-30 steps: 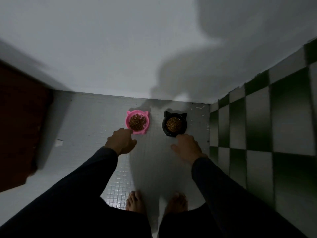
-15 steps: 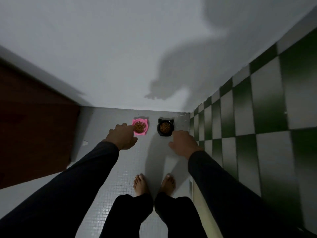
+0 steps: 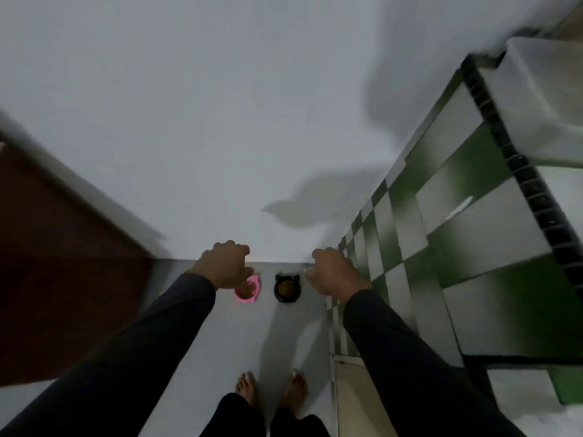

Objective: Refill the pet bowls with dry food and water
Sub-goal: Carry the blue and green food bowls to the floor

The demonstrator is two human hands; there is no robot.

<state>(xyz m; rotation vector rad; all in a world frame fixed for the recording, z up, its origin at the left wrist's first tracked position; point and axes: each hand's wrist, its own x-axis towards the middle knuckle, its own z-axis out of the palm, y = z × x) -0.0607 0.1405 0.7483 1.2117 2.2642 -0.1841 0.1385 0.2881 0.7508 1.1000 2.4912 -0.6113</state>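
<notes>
Two cat-eared pet bowls stand on the pale tiled floor by the white wall. The pink bowl [image 3: 252, 294] holds brown dry food, and my left hand [image 3: 225, 266] partly covers it from above. The black bowl [image 3: 286, 288] beside it on the right also holds dry food. My right hand [image 3: 334, 272] hangs to the right of the black bowl. Both hands are high above the floor, fingers loosely curled, and neither holds anything. The frame is blurred.
A dark brown door [image 3: 63, 279] fills the left side. A green and white checkered wall [image 3: 441, 231] runs along the right, with a white ledge [image 3: 542, 105] above it. My bare feet [image 3: 246, 386] stand on the floor below the bowls.
The view has risen away from the floor, so the bowls look smaller and farther. Both hands have lifted away from the bowls, which stay in place.
</notes>
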